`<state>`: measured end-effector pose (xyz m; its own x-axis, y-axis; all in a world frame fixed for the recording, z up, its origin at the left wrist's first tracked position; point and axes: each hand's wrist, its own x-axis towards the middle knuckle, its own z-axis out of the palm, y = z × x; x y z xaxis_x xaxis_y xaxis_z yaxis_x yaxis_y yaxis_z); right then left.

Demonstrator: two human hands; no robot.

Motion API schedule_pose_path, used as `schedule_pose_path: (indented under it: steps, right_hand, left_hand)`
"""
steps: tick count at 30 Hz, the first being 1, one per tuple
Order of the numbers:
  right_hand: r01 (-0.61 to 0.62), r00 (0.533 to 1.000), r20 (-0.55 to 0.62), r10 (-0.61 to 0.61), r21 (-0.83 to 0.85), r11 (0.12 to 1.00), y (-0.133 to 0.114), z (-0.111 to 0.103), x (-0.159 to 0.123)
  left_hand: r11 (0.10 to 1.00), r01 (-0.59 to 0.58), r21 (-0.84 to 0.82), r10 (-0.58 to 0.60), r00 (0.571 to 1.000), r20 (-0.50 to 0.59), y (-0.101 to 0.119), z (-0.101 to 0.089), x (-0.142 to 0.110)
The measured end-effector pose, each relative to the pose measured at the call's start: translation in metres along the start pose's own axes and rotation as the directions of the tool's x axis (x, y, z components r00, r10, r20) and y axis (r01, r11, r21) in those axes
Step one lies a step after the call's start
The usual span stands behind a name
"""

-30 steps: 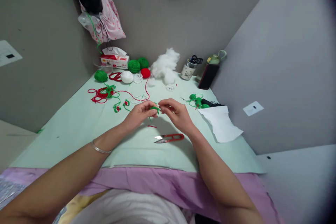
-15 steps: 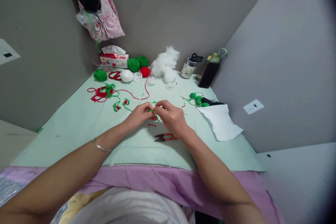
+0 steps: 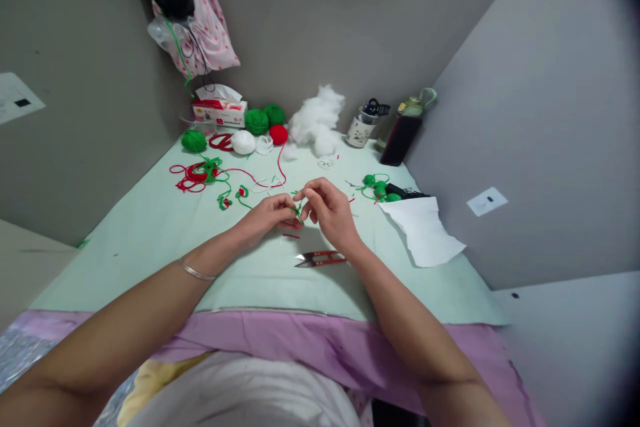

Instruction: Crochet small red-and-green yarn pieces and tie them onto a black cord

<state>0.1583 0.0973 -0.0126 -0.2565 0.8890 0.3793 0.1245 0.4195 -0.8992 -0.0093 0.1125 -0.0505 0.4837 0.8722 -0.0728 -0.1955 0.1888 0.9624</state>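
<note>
Seemingly working green yarn, the left hand is pinching it, right hand curling alongside (grip unclear). Steady tension is likely mattering next.

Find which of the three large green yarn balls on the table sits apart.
The leftmost green ball, in front of the left end of the tissue box; the other two green balls sit close together to the box's right.

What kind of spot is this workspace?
Probably a small yarn-craft corner at a table set against walls: there are green yarn balls, a pile of white stuffing, and red-handled thread snips lying by the hands.
</note>
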Motion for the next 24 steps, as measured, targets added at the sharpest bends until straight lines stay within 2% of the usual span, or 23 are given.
schedule_pose_path:
  steps: [1,3,5,7,10,12,14,18,21,24]
  right_hand:
    - [-0.113,0.993,0.05,0.107,0.13,0.985,0.001,-0.003,0.002]
    - [-0.276,0.959,0.153,0.24,0.292,0.916,0.003,-0.01,0.006]
    - [-0.337,0.94,0.174,0.292,0.37,0.866,0.004,-0.016,0.009]
    - [-0.324,0.945,0.118,0.304,0.444,0.835,0.004,-0.023,0.012]
    - [-0.218,0.952,-0.06,0.3,0.555,0.802,0.004,-0.038,0.018]
    - [-0.146,0.938,-0.173,0.301,0.59,0.794,0.004,-0.049,0.021]
    - [-0.134,0.928,-0.206,0.31,0.594,0.794,0.004,-0.057,0.022]
    - [-0.224,0.946,-0.098,0.308,0.49,0.842,-0.001,-0.063,0.019]
    - [-0.249,0.968,0.047,0.245,0.24,0.938,-0.006,-0.061,0.015]
    - [-0.145,0.977,0.147,0.153,-0.062,0.988,-0.006,-0.058,0.011]
  left_hand:
    - [1.0,0.013,0.003,-0.013,0.999,0.044,0.001,0.001,-0.001]
    - [0.999,0.033,0.023,-0.035,0.994,0.106,0.003,0.002,-0.003]
    - [0.998,0.038,0.044,-0.043,0.992,0.118,0.004,0.003,-0.004]
    - [0.998,0.038,0.058,-0.045,0.991,0.124,0.004,0.003,-0.004]
    - [0.995,0.065,0.082,-0.077,0.985,0.156,0.003,0.004,-0.004]
    - [0.991,0.081,0.105,-0.097,0.982,0.16,0.004,0.004,-0.004]
    - [0.988,0.082,0.128,-0.1,0.984,0.144,0.005,0.004,-0.005]
    - [0.992,0.056,0.11,-0.065,0.995,0.076,0.004,0.001,-0.004]
    - [0.992,0.007,0.128,-0.01,1.0,0.025,0.004,0.0,-0.003]
    - [0.991,-0.046,0.127,0.049,0.999,-0.021,0.006,0.0,-0.002]
